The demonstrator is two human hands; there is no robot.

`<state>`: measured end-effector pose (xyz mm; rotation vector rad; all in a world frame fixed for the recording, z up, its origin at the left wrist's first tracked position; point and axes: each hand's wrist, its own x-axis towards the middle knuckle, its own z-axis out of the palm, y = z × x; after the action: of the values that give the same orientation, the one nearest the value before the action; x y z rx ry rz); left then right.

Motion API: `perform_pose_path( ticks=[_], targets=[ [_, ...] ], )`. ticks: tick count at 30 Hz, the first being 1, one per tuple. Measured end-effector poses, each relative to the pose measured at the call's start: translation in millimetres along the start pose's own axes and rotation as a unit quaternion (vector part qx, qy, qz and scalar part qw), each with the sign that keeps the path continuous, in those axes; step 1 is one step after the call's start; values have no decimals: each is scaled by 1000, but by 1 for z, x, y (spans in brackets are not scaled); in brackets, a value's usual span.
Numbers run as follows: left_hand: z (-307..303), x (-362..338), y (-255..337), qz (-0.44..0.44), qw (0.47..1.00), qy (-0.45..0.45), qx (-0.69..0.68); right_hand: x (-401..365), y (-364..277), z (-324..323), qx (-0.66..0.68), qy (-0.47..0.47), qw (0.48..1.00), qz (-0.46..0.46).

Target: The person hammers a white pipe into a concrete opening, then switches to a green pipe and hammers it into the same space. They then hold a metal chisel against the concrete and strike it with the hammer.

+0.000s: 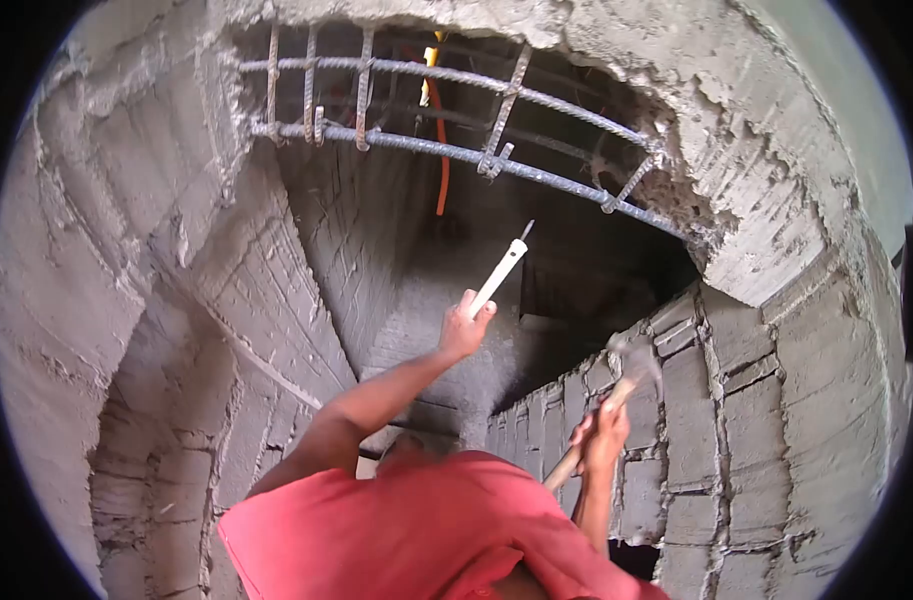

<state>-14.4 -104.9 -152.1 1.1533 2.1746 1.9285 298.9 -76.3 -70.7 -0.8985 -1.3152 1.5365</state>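
Note:
My left hand point(466, 325) is closed around the lower end of a white tube with a thin metal tip point(498, 277). The tube tilts up and to the right, and a dark hole shows near its upper end. My right hand point(604, 435) grips the wooden handle of a hammer point(631, 362), whose head is a little blurred and points up beside the brick wall. Above both hands, ribbed steel reinforcing bars point(426, 147) cross an opening in broken concrete. The tube's tip appears below these bars, apart from them.
Rough concrete point(746, 170) borders the opening at the top right. A block wall point(696, 420) rises on the right, and rough grey walls point(86, 250) stand on the left. An orange hose point(443, 160) hangs behind the bars, near a yellow item point(431, 57).

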Motion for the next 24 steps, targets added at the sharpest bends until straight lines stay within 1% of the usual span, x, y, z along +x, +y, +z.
perform_pose_path(
  ticks=[2, 3, 5, 6, 8, 9, 11, 12, 13, 14, 15, 17, 18, 19, 21, 22, 23, 24],
  targets=[
    [12, 7, -24, -97, 995, -38, -10, -20, 17, -9, -26, 12, 999, 37],
    [16, 16, -24, -100, 994, -40, -13, -28, 22, -11, -11, 23, 998, 53],
    [26, 43, -13, -56, 991, -56, -110, -41, 31, -14, 7, 44, 997, 62],
    [33, 58, -6, -47, 978, -72, -192, -48, 30, -9, 9, 49, 997, 62],
    [45, 90, 13, -24, 931, -119, -344, -56, 21, 3, 7, 68, 996, 52],
    [43, 104, 27, -17, 927, -133, -349, -58, 16, 8, 14, 75, 996, 46],
    [37, 124, 59, -31, 889, -183, -418, -65, -7, 27, -10, 68, 998, -3],
    [38, 134, 67, 10, 898, -167, -406, -69, -21, 37, -21, 59, 997, -42],
    [40, 145, 69, 29, 901, -176, -396, -72, -32, 48, -34, 49, 995, -80],
    [42, 155, 71, 89, 921, -148, -348, -75, -35, 56, -19, 60, 992, -113],
    [37, 162, 79, 149, 935, -121, -297, -87, -31, 66, -19, 72, 991, -110],
    [31, 175, 88, 181, 951, -92, -233, -109, -21, 82, 72, 43, 996, -36],
    [31, 180, 93, 188, 948, -65, -247, -118, 12, 66, 18, 33, 999, -16],
    [35, 189, 88, 208, 940, -58, -263, -127, 26, 63, -48, 48, 998, 13],
    [26, 209, 83, 259, 937, -103, -212, -135, 56, 49, -156, 63, 985, 30],
    [35, 216, 76, 232, 941, -92, -231, -132, 61, 48, -154, 64, 986, 26],
    [44, 224, 70, 226, 934, -100, -258, -130, 67, 47, -179, 61, 981, 40],
    [51, 232, 63, 237, 935, -94, -245, -128, 74, 42, -207, 58, 975, 55]
  ],
)
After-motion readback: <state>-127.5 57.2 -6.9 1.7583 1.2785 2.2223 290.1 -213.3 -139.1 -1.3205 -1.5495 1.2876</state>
